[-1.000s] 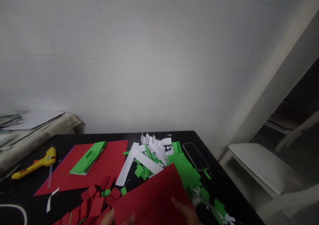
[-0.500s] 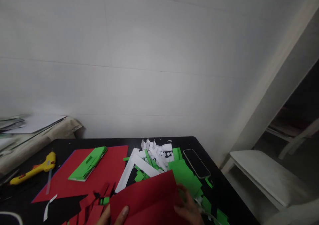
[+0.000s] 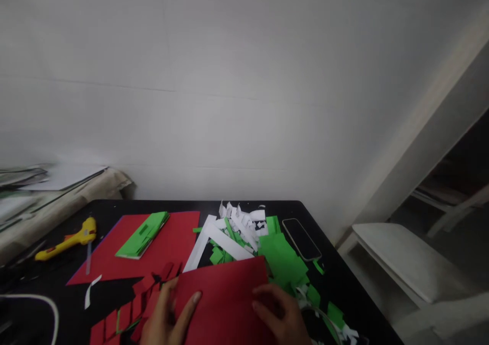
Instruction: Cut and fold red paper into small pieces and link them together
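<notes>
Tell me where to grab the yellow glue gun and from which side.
Best take the yellow glue gun by its handle, probably from the near left: it lies on its side, handle reaching left and nearer, while the translucent glue stick juts from the body's near end.

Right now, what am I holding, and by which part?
A rectangular red paper sheet: your left hand grips its left edge, thumb on top; your right hand touches its face near the right edge.

Red sheet (image 3: pixel 225 304), hands (image 3: pixel 166 324) cut by bottom edge; white cable (image 3: pixel 54 310) by left edge.
</notes>
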Demonstrator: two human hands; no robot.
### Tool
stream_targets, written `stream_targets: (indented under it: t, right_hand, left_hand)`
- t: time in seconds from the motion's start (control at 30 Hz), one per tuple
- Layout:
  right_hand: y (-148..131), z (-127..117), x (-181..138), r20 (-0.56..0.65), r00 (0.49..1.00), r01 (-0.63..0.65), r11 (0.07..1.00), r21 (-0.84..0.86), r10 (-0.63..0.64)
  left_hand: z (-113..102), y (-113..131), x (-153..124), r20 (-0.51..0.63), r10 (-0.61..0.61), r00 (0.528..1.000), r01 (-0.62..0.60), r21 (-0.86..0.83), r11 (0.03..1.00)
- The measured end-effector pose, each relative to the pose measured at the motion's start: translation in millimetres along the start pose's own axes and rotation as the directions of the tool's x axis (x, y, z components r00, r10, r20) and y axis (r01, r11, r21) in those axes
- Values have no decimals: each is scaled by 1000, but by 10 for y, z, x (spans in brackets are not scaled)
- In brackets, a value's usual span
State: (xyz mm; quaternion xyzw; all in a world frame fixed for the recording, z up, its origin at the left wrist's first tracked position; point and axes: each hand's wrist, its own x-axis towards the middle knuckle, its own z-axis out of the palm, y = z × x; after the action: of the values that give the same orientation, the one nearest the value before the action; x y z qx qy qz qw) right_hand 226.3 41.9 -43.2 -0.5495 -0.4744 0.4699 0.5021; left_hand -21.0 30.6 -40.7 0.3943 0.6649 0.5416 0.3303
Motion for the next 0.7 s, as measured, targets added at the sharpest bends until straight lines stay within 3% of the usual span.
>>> stream_targets:
  t: [0.3,0.43,0.5,0.7]
  right_hand:
    - [-219,-33,-48,60,995,-80,997,-8,80]
    - [-214,-29,-64,53,994,-95,995,2,95]
    - [-204,-30,-72,63,991,-119,992,29,117]
    - [-162,-39,-61,59,995,-88,991,98,83]
  left_hand:
    - [-2,152,-95,160,-6,987,37,-195,980]
    - [-15,133,-80,81,159,984,-151,-103,983]
    - [-25,152,-73,133,256,958,-256,-18,967]
    - [-39,264,-114,264,238,935,-252,20,968]
